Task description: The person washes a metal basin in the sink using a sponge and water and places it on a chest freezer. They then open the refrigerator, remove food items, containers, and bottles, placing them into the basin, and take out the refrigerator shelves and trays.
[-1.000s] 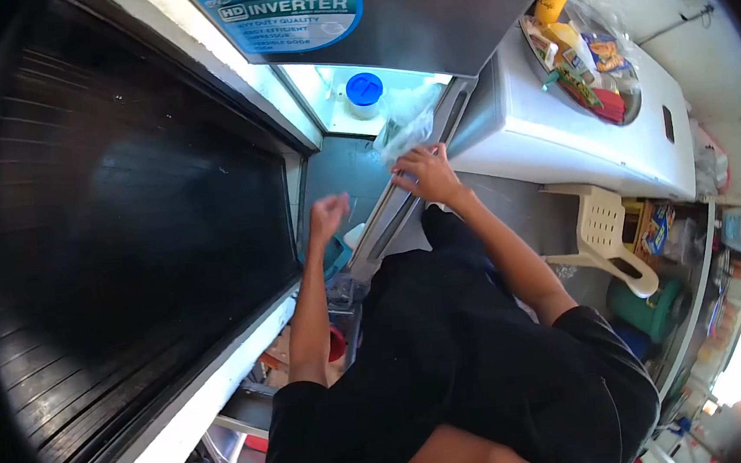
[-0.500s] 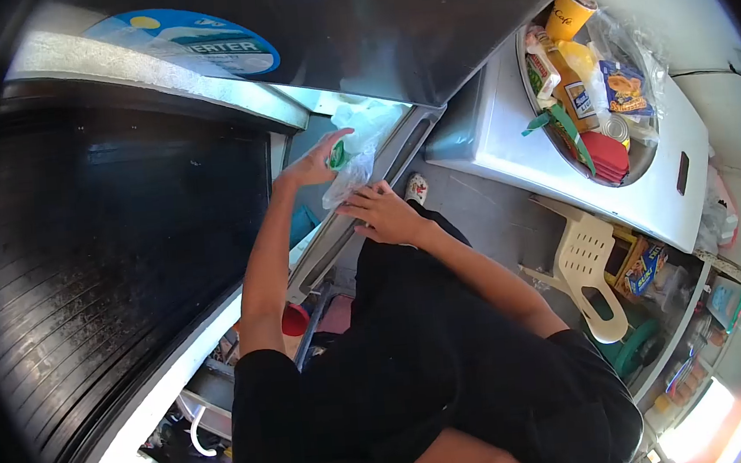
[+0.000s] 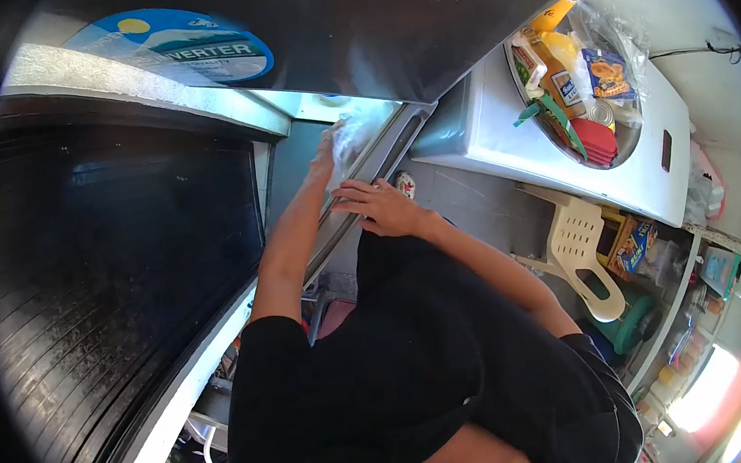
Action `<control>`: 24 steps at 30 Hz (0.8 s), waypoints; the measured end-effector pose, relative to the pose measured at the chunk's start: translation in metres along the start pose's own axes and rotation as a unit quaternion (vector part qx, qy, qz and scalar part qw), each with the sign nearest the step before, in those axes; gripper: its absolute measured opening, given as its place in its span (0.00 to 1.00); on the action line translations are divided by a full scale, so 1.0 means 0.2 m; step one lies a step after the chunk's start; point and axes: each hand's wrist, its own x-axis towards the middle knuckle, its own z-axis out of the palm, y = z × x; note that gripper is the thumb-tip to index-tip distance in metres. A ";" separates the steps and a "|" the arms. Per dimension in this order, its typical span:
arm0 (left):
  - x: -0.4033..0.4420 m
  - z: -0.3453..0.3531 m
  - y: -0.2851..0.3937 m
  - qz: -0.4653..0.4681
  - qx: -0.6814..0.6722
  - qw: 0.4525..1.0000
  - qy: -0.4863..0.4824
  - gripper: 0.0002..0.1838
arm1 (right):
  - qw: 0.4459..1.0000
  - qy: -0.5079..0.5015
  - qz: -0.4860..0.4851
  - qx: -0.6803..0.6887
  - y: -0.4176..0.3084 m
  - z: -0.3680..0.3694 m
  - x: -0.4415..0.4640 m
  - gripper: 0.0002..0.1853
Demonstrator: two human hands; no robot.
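A pulled-out refrigerator drawer (image 3: 329,237) lies in front of me, beneath the dark upper door. My left hand (image 3: 326,148) reaches down into it, with a clear plastic bag (image 3: 359,137) at its fingers. Blur and the bag's film partly hide those fingers, but they appear closed on the bag. On the drawer's near rim rests my right hand (image 3: 379,206), its fingers stretched out and slightly apart, holding nothing.
Above hangs the dark refrigerator door (image 3: 389,30) with a blue round sticker (image 3: 191,50). To the right, a white appliance (image 3: 501,125) carries a tray of packaged food, including a bottle (image 3: 560,77). A cream plastic chair (image 3: 575,237) stands below it.
My left hand and the plastic bag have moved farther into the drawer, away from my right hand. The green item beside my left hand is no longer visible. My right hand stays at the rim.
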 end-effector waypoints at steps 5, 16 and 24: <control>-0.06 -0.27 0.17 0.131 0.175 0.971 0.100 0.19 | 0.999 0.014 0.011 0.041 0.00 0.01 0.00 0.31; -0.29 -0.62 0.41 0.108 0.264 0.952 0.108 0.19 | 0.997 0.043 0.044 0.057 -0.01 0.06 0.00 0.27; -0.25 -0.58 1.13 0.164 0.085 0.976 0.116 0.19 | 0.979 0.163 0.042 0.117 0.07 0.21 -0.07 0.26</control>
